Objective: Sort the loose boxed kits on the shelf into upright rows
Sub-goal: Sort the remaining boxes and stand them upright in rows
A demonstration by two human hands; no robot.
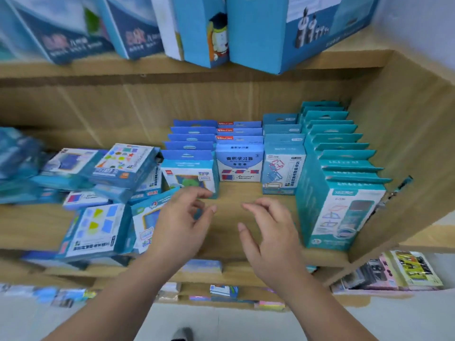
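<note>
Several upright rows of boxed kits stand at the back right of the wooden shelf (229, 217): a blue row (189, 168), a white-fronted row (238, 163), a light-blue row (283, 166) and a tall teal row (339, 193). Loose kits lie in a jumbled heap (105, 193) on the left. My left hand (182, 222) hovers with relaxed, spread fingers over a tilted kit (147, 222) at the heap's right edge, holding nothing. My right hand (270, 230) hovers over bare shelf in front of the rows, fingers loosely spread and empty.
Large blue boxes (258, 33) stand on the shelf above. The shelf's right side wall (403, 156) closes in the teal row. Lower shelves hold small packs (224, 291), and colourful packets (406, 271) sit at the lower right. A shoe tip (183, 334) shows on the floor.
</note>
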